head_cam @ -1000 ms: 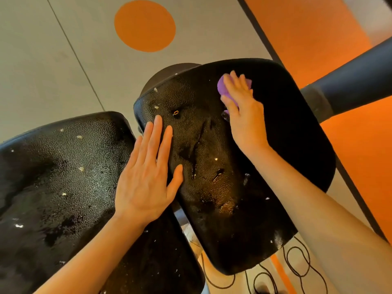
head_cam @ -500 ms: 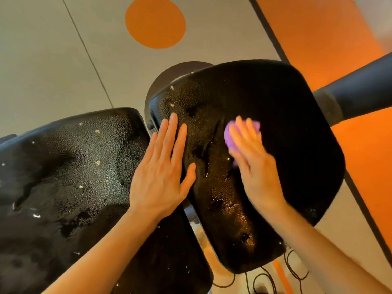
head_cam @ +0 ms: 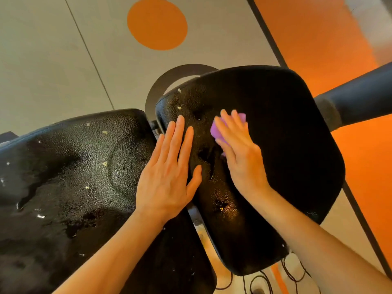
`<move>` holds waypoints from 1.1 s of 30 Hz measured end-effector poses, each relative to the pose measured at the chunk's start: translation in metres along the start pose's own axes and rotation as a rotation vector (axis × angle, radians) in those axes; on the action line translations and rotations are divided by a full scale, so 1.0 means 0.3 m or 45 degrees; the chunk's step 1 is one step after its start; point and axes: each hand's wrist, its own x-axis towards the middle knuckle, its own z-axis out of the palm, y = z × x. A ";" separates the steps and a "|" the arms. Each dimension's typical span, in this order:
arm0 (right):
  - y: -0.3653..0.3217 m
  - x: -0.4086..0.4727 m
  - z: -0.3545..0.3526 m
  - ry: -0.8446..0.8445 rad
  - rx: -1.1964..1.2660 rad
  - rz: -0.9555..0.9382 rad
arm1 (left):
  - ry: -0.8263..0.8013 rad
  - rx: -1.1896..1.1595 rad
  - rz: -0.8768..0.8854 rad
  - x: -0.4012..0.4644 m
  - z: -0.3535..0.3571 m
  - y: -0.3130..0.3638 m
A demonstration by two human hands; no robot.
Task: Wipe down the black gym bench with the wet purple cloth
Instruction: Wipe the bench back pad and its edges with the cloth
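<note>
The black gym bench has two wet, pebbled pads: a seat pad on the right and a longer back pad on the left, both dotted with pale specks. My right hand lies flat on the seat pad and presses the purple cloth under its fingers; only the cloth's far edge shows. My left hand rests flat with fingers together across the gap between the two pads, holding nothing.
A black padded roller juts in from the right beside the seat pad. Grey floor with an orange circle lies beyond, and orange flooring to the right. Dark cable loops lie below the seat pad.
My right hand has slid the cloth from the seat pad's far edge back toward me and to the left, close to my left hand. The left hand stayed pressed in place.
</note>
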 end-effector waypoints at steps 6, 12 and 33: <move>-0.025 0.166 0.064 0.128 0.019 0.130 | 0.003 0.011 -0.002 -0.008 0.008 0.001; -0.031 0.100 0.036 0.016 0.001 -0.010 | 0.031 -0.013 -0.004 0.003 -0.002 -0.004; -0.129 0.371 0.078 -0.042 0.057 -0.026 | 0.057 0.098 -0.210 -0.107 -0.084 -0.180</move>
